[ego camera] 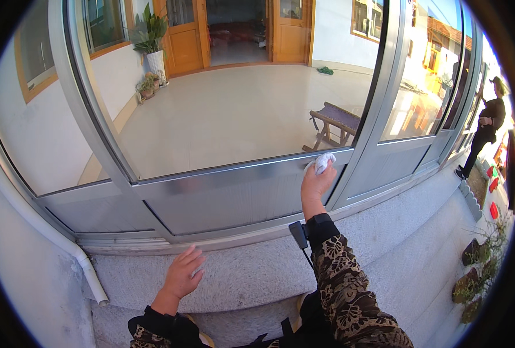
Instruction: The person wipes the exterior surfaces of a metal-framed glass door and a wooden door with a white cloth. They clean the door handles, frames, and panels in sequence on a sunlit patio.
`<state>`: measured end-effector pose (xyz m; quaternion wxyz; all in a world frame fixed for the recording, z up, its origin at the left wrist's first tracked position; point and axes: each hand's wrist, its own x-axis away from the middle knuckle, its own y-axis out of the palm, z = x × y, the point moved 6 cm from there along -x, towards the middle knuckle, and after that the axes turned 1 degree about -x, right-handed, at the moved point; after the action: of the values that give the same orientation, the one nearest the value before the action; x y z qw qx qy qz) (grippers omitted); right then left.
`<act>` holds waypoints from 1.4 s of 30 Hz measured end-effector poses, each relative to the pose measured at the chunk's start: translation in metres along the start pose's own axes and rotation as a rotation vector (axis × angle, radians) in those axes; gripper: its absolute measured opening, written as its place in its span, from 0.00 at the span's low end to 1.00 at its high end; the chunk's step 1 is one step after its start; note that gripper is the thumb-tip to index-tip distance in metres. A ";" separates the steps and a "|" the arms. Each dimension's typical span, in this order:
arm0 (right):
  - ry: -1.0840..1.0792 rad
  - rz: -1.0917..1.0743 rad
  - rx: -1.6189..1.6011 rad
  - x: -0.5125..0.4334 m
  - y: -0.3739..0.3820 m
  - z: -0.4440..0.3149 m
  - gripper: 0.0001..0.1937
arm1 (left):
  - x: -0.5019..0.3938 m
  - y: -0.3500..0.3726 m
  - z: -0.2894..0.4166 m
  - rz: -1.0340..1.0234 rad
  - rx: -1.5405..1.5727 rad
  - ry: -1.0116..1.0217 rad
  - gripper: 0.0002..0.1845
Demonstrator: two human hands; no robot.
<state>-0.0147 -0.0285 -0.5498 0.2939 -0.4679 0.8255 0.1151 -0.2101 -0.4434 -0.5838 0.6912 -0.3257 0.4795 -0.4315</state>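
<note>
A bunched white cloth (325, 162) is gripped in my right hand (316, 185). That hand presses it against the metal rail (240, 170) under a large glass pane (222, 113), close to the rail's right end. Below the rail is a grey metal panel (222, 200) of the same framed glass front. My left hand (182, 274) hangs over the stone step (248, 274), holding nothing, its fingers somewhat apart. Both of my forearms wear dark cuffs, and a small black device (298, 235) is at my right wrist.
A white drainpipe (66, 243) runs down the left wall. To the right, another person (487, 124) stands by the glass front. Potted plants (474, 269) line the steps' right side. Behind the glass are a folding stool (335, 124), a tall potted plant (153, 35) and wooden doors (183, 48).
</note>
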 end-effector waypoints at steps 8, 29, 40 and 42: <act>-0.147 -0.154 -0.062 0.109 0.026 -0.079 0.31 | 0.041 -0.012 -0.037 0.149 0.074 -0.095 0.19; -0.384 -0.636 -0.253 0.342 0.081 -0.237 0.39 | 0.070 -0.067 -0.051 0.400 0.039 -0.249 0.17; -1.549 -0.899 -0.331 0.401 0.079 -0.343 0.19 | 0.075 -0.083 -0.071 0.604 0.048 -0.376 0.13; -1.652 -0.758 -0.268 0.393 0.086 -0.351 0.14 | 0.073 -0.083 -0.072 0.611 0.037 -0.368 0.12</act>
<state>-0.3727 -0.4225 -0.5085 0.7518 -0.5064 0.1241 0.4037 -0.2890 -0.5469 -0.5640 0.8688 -0.2272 0.4145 -0.1475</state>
